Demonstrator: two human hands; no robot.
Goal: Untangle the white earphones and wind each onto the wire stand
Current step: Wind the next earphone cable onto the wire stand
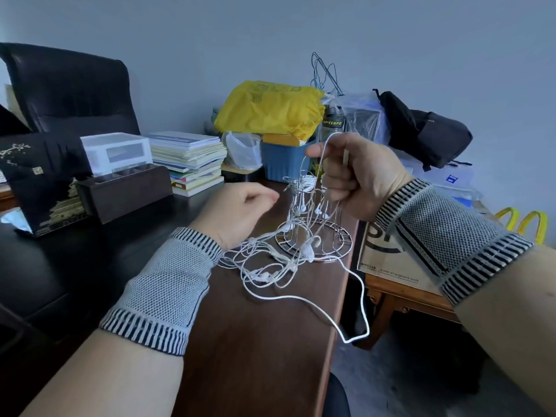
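Right-hand fingers [334, 182] grip one white cord [359, 296] raised above the wire stand [316, 233]; left fingers [261, 195] curled, apparently empty; tangle [264, 266] lies below-left on the counter [270, 341].

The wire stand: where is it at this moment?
In the head view the wire stand stands upright at the dark table's right edge, just beyond the tangled white earphones, below the right hand.

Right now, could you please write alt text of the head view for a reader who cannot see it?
The right hand grips a white earphone cord raised above a wire stand on a dark desk, while the left hand hovers curled over a tangle of earphones. Books and a yellow bag lie behind.
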